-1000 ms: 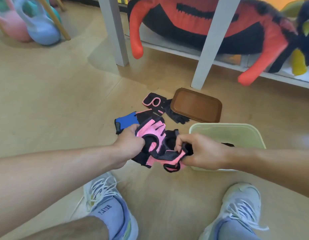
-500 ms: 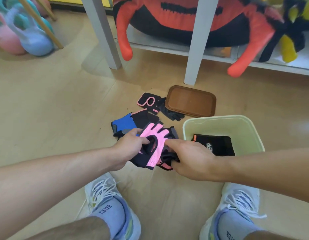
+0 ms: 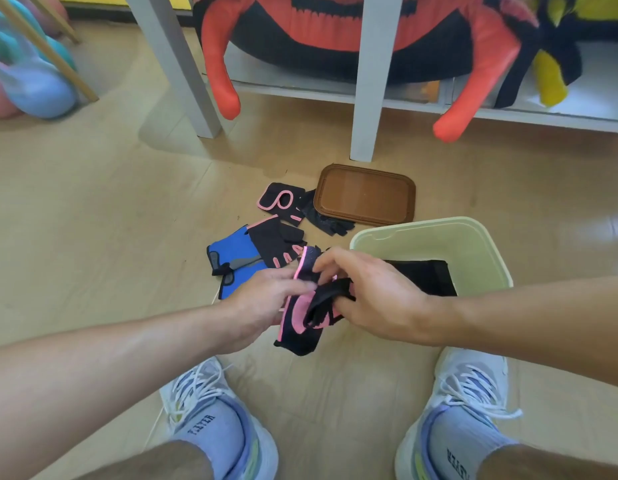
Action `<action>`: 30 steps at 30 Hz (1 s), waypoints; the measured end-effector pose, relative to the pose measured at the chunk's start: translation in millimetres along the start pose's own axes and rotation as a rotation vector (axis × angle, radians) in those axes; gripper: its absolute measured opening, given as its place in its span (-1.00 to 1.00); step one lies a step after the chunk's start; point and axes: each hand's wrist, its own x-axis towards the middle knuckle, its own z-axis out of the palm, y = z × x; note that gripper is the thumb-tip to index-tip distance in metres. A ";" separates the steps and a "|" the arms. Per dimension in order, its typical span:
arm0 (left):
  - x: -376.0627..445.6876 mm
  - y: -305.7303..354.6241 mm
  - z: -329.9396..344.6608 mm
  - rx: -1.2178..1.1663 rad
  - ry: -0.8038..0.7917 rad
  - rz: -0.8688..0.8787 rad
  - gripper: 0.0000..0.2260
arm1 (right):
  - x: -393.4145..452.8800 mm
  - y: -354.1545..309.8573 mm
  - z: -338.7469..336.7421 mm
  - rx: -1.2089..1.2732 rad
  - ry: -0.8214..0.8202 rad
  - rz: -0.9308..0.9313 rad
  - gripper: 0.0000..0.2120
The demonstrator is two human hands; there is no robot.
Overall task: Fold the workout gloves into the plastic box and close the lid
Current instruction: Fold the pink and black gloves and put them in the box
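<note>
Both hands hold a pink and black workout glove (image 3: 302, 323) above the floor, just left of the pale green plastic box (image 3: 480, 244). My left hand (image 3: 262, 303) grips its left edge. My right hand (image 3: 373, 292) pinches the upper part, where the glove is bent over. A black glove (image 3: 421, 275) lies inside the box. On the floor beyond lie a blue glove (image 3: 234, 254), a black glove with pink trim (image 3: 276, 244), another pink-edged one (image 3: 279, 200) and a dark one (image 3: 321, 220). The brown lid (image 3: 366, 195) lies flat behind the box.
White shelf legs (image 3: 369, 81) stand just beyond the lid, with a red and black plush toy (image 3: 335, 29) on the low shelf. Pastel kettlebells (image 3: 30, 88) sit at the far left. My two sneakers (image 3: 210, 407) are planted on the floor below the hands.
The pink glove, spread between my hands a second ago, is now bent over and turned upright. My right hand has moved up onto its top part. The view has shifted slightly.
</note>
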 end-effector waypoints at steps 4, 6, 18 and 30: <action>1.5 -2.2 -0.5 -0.017 -0.066 -0.010 -0.78 | -2.9 1.8 -3.6 0.124 0.077 0.011 -0.69; 2.0 -2.2 -1.6 0.014 -0.056 -0.008 -0.79 | -3.4 2.6 -6.2 0.154 0.104 0.011 -0.70; 12.0 -8.0 -16.2 -0.030 0.242 0.017 -0.70 | 6.5 14.3 -15.3 0.492 0.017 0.257 -0.83; 8.8 2.1 -5.2 -0.038 0.138 0.021 -0.88 | -0.4 -7.5 -8.8 0.280 -0.007 -0.028 -0.85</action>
